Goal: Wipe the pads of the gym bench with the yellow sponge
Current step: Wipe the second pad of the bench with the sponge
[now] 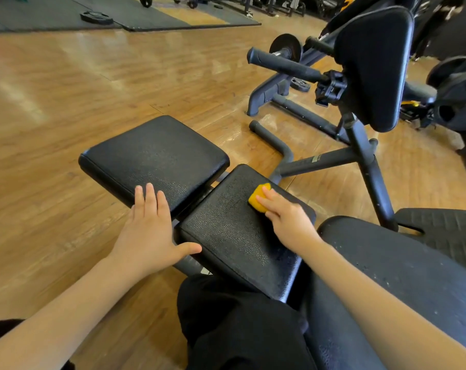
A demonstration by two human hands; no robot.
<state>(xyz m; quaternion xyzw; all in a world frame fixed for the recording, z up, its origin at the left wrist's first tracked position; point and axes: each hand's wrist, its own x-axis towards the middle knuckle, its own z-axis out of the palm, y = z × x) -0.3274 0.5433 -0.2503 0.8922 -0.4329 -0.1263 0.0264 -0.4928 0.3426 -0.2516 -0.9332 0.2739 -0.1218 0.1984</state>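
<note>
the right hand (285, 217) presses the sponge (259, 196) onto the right pad (226, 236), fingers curled over it, near the pad's far edge: wiping is under way. the left hand (149, 222) rests flat, holding nothing, on the left pad (151, 156), seemingly next to wipe.

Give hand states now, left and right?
Left hand: open, fingers flat on the left pad.
Right hand: holding the yellow sponge on the right pad.

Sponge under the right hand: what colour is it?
Yellow-orange sponge, on the black pad; clearest in the head view.
</note>
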